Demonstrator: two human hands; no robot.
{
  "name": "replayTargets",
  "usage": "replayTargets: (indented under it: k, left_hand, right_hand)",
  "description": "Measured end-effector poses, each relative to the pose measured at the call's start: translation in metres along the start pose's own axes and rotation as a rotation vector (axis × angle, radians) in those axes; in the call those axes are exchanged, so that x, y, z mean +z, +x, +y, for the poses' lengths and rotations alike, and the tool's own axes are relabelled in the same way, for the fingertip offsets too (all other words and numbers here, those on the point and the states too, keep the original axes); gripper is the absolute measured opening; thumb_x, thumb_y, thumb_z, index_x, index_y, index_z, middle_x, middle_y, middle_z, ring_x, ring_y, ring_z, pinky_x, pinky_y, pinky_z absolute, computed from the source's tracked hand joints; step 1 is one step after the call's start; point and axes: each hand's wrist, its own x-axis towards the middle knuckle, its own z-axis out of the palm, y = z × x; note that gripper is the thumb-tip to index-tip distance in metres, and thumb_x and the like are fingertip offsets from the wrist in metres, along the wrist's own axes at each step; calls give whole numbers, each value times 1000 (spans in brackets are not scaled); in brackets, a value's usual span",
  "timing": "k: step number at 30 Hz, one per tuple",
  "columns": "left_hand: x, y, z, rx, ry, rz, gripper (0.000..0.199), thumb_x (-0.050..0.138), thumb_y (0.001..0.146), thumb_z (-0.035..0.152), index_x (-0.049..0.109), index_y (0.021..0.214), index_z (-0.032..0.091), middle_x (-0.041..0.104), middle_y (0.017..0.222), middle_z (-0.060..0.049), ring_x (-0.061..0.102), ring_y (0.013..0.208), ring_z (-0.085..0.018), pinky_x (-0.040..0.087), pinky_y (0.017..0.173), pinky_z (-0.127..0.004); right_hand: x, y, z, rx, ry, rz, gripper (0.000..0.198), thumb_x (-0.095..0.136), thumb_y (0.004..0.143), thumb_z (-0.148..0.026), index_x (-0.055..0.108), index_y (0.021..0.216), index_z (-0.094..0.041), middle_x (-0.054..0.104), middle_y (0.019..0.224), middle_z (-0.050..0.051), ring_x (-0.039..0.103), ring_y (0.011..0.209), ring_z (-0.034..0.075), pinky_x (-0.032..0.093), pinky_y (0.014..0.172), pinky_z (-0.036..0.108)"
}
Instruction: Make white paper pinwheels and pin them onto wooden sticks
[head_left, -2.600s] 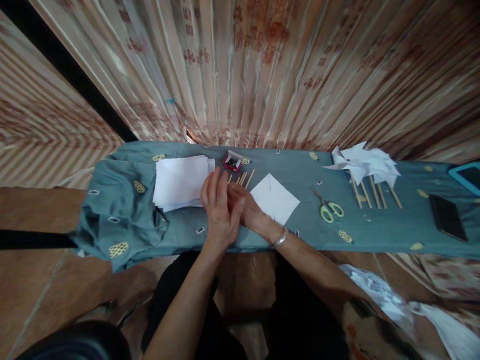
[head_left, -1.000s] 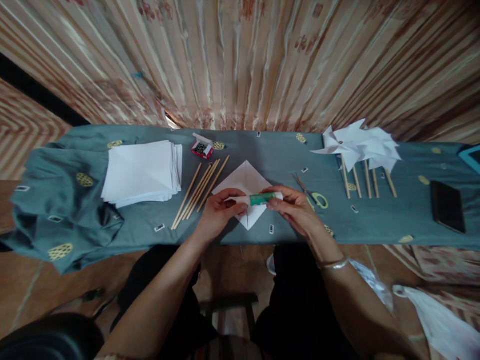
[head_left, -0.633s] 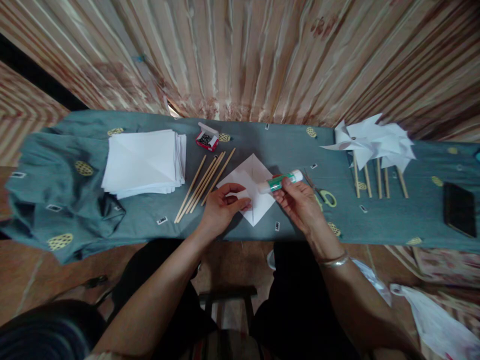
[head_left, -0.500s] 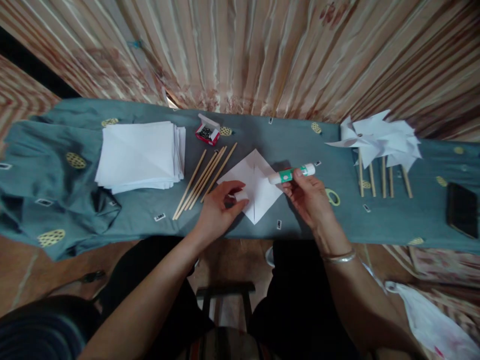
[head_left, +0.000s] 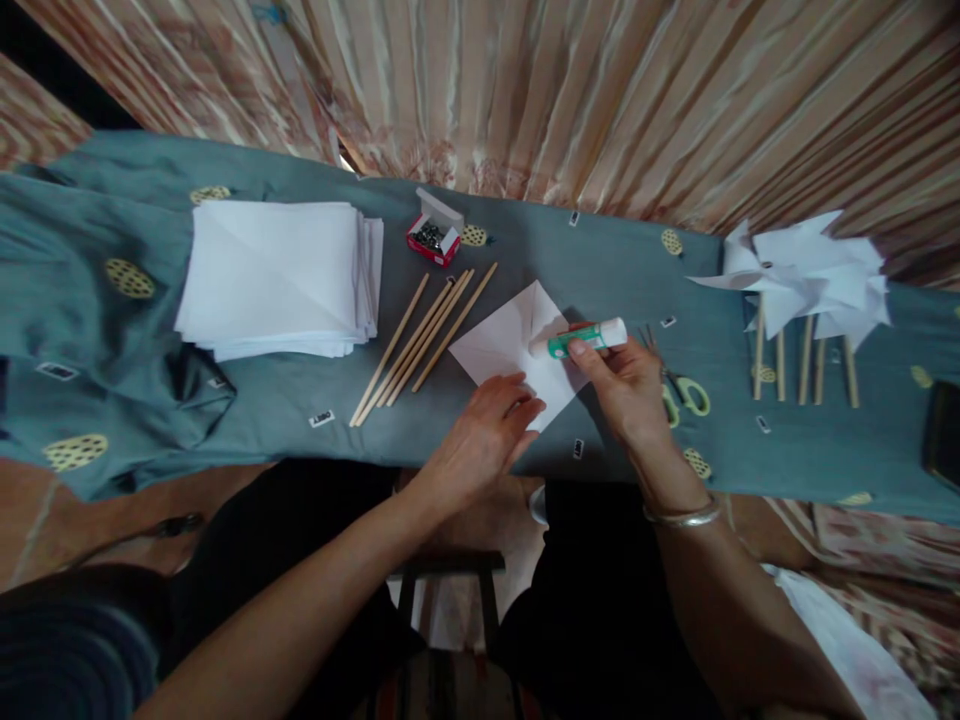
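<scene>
A white paper square (head_left: pixel 499 335) lies turned like a diamond on the cloth, with crease or cut lines running in from its corners. My left hand (head_left: pixel 487 425) has its fingers bent over the paper's lower edge, gripping it there. In my right hand (head_left: pixel 626 380) is a green and white glue stick (head_left: pixel 589 340), held nearly level. Its pale tip points left, over the middle of the square; whether it touches is hard to tell. Just right of that hand lie scissors (head_left: pixel 690 395) with yellow-green handles, partly hidden by it.
Several wooden sticks (head_left: pixel 420 345) lie left of the square. Behind them stands an open red box (head_left: pixel 435 235) of small dark metal pieces. A paper stack (head_left: pixel 270 275) is at left, paper pinwheels (head_left: pixel 810 265) on sticks at right. A dark phone (head_left: pixel 943 432) sits at the right edge.
The glue stick has come down and slightly left towards the middle of the square. My left hand has shifted to the paper's lower edge. The view has moved, showing more of the scissors.
</scene>
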Motion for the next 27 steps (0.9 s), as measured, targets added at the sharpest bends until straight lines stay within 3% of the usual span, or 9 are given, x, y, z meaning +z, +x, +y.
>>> replayTargets:
  k: [10,15,27]
  left_hand:
    - [11,-3,-1,0,62,-28,25,59,91,14,56,116,12,58,138,-18,45,140,-31,47,109,-53]
    - [14,-1,-1,-23,112,-69,23,55,94,15,57,117,13,61,134,-15,42,142,-32,41,113,-57]
    - [13,1,1,-31,112,-77,25,55,94,17,58,119,12,62,132,-14,42,142,-32,40,115,-56]
  right_hand:
    - [5,0,-1,-70,-111,-44,26,71,82,-49,66,89,-25,69,75,0,67,75,18,54,68,33]
    - [9,1,-3,-79,-174,-29,27,69,84,-49,62,87,-23,68,76,0,65,71,18,54,69,34]
    - [16,-1,-14,-55,-313,-44,31,67,83,-52,61,87,-22,71,79,3,68,76,22,54,76,39]
